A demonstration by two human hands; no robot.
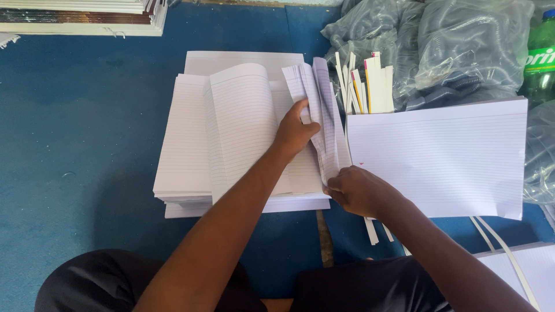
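The left hand [293,132] covers part of the lined sheets [243,127], and its fingertips are hidden behind the lifted bundle of pages [319,110]. The right hand [355,190] hides the near corner of that bundle. The green bottle [541,55] is cut by the right edge. The contents of the plastic bags [462,40] are too blurred to tell.

The scene is viewed from a single head-worn camera. It is aimed steeply downward, close over the blue carpeted floor [87,144].
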